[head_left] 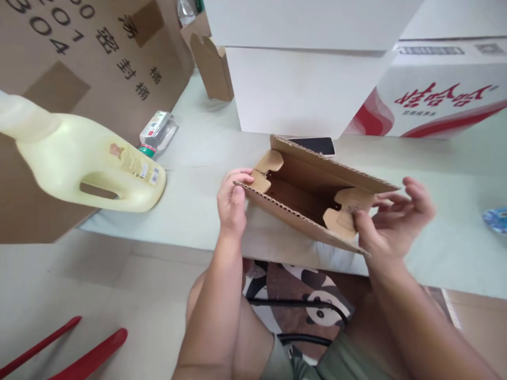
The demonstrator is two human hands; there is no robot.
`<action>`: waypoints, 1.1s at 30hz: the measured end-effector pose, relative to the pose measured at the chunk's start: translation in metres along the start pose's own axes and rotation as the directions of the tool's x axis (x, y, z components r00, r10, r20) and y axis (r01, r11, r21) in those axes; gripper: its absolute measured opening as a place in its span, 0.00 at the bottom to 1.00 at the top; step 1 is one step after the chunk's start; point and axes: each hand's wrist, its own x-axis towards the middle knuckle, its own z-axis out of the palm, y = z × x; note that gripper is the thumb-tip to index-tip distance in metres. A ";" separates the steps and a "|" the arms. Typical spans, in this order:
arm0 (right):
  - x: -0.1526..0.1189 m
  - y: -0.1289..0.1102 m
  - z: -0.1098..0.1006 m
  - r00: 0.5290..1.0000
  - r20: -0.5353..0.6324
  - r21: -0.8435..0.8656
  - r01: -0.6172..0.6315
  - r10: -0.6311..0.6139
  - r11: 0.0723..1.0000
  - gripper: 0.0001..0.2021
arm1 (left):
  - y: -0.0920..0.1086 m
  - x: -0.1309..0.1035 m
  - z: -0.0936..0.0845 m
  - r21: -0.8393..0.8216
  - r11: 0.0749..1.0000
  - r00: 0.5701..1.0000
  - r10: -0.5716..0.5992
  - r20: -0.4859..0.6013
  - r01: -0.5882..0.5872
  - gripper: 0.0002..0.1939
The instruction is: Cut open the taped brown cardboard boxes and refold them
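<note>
An open-topped brown cardboard box is tilted over the near edge of the pale table, its inside facing up and no contents visible in it. My left hand grips the box's left end, thumb on the near wall and fingers by the small end flaps. At the right end, my right hand has its thumb on the inner flaps, while some fingers are raised and spread behind. A dark-screened phone lies behind the box, partly covered by it.
A large yellow jug and a clear bottle lie left, before a big printed carton. White boxes and a red-and-white carton stand behind. A small brown box stands back left; a blue item is far right.
</note>
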 end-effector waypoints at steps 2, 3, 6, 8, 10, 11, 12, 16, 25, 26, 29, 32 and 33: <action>-0.003 0.004 -0.001 0.994 0.073 0.063 -0.090 0.085 0.994 0.28 | 0.001 -0.001 0.002 0.041 0.999 1.000 -0.002 -0.011 0.003 0.24; -0.005 0.006 -0.001 0.987 0.125 0.092 -0.118 0.106 0.989 0.24 | 0.001 -0.002 0.003 0.054 0.998 1.000 -0.011 -0.019 0.012 0.23; -0.009 0.014 -0.003 0.976 0.211 0.151 -0.091 0.057 0.984 0.14 | 0.001 -0.005 0.007 0.054 0.997 0.997 -0.046 -0.055 0.049 0.18; -0.011 0.019 -0.004 0.976 0.216 0.196 -0.049 0.005 0.979 0.16 | -0.001 -0.007 0.008 0.051 0.997 0.995 -0.053 -0.084 0.057 0.16; -0.012 0.024 -0.004 0.978 0.207 0.243 -0.030 -0.022 0.970 0.18 | -0.002 -0.007 0.008 0.090 0.995 0.997 -0.023 -0.080 0.030 0.18; -0.013 0.026 -0.003 0.979 0.201 0.256 -0.019 -0.034 0.966 0.19 | -0.003 -0.006 0.007 0.132 0.991 0.999 0.001 -0.054 0.006 0.17; -0.013 0.027 -0.003 0.980 0.196 0.259 -0.011 -0.042 0.966 0.19 | -0.003 -0.005 0.006 0.181 0.983 1.000 0.020 -0.015 -0.017 0.16; -0.014 0.029 -0.001 0.976 0.215 0.222 -0.018 -0.031 0.975 0.20 | -0.001 0.000 0.002 0.292 0.956 0.996 -0.017 0.089 -0.009 0.11; -0.010 0.038 0.003 0.882 0.329 0.227 -0.420 0.337 0.879 0.23 | -0.008 0.019 -0.003 -0.071 0.959 0.923 -0.283 -0.260 0.274 0.12; -0.011 0.038 0.003 0.839 0.424 0.222 -0.462 0.341 0.859 0.25 | -0.008 0.020 -0.002 -0.118 0.947 0.904 -0.320 -0.283 0.299 0.12; -0.014 0.033 0.003 0.763 0.585 0.294 -0.516 0.276 0.804 0.34 | -0.010 0.023 -0.005 -0.130 0.928 0.889 -0.372 -0.267 0.349 0.12; -0.015 0.024 0.004 0.766 0.586 0.393 -0.555 0.265 0.733 0.41 | -0.014 0.024 -0.012 -0.080 0.927 0.903 -0.375 -0.211 0.366 0.12; -0.015 0.022 0.004 0.763 0.584 0.402 -0.567 0.276 0.719 0.41 | -0.016 0.024 -0.014 -0.079 0.921 0.900 -0.389 -0.196 0.381 0.12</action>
